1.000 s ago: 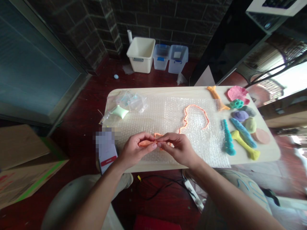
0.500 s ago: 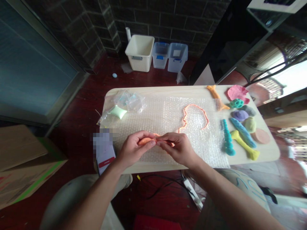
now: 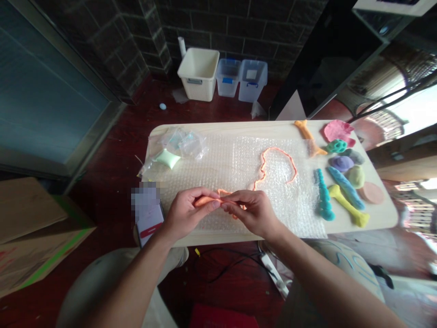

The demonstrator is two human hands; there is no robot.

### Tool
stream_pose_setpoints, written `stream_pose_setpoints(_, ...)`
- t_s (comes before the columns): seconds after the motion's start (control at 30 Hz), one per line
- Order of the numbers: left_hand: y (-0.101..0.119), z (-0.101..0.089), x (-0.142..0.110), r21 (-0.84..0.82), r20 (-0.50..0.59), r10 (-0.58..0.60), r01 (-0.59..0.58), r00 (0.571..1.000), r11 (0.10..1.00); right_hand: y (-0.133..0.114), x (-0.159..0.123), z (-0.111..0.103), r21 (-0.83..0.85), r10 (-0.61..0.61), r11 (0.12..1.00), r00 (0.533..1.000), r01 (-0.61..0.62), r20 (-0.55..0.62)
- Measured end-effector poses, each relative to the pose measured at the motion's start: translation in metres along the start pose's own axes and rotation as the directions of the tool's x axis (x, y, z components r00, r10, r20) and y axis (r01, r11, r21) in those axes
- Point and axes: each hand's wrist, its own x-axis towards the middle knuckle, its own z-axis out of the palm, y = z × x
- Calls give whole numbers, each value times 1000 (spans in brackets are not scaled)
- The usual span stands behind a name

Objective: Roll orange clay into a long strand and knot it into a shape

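Over the front part of the bubble wrap [image 3: 221, 159], my left hand [image 3: 187, 209] is closed around a piece of orange modelling clay [image 3: 203, 200]. My right hand [image 3: 254, 212] meets it fingertip to fingertip and pinches the drawn-out end of the same clay. A thin, wavy orange clay strand [image 3: 263, 171] lies on the wrap beyond my right hand and curves to the right. Another loop of orange strand shows just behind and below my fingers. My fingers hide where the strand joins the clay piece.
Clay shapes stand at the table's right: an orange bone shape [image 3: 307, 134], a pink dish [image 3: 337, 132], a teal beaded strip [image 3: 324, 196] and a yellow bone shape [image 3: 350, 207]. At left lie a pale green packet [image 3: 167, 158], plastic bags [image 3: 189, 143] and a phone [image 3: 150, 218].
My hands stay at nearly the same spot, still pinching the clay. More of the orange strand loop shows behind and below my fingers. The view has shifted very slightly.
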Motion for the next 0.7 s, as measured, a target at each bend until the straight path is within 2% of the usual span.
stream_pose_setpoints(0.17, -3, 1, -2, -121, 111, -55, 68, 992, 990, -2, -2, 1, -4, -34, 999, 999, 34, 2)
stream_pose_setpoints(0.4, -6, 0, -11, -105, 50, -46, 51, 998, 993, -6, -7, 6, -5, -41, 999, 999, 41, -8)
stream_pose_setpoints(0.6, -3, 0, -13, -145, 166, -69, 93, 984, 985, -8, -11, 6, -29, -72, 997, 997, 72, 17)
stream_pose_setpoints(0.7, -2, 0, -14, -128, 161, -69, 90, 984, 988, -8, -11, 5, -55, -82, 995, 996, 83, 19)
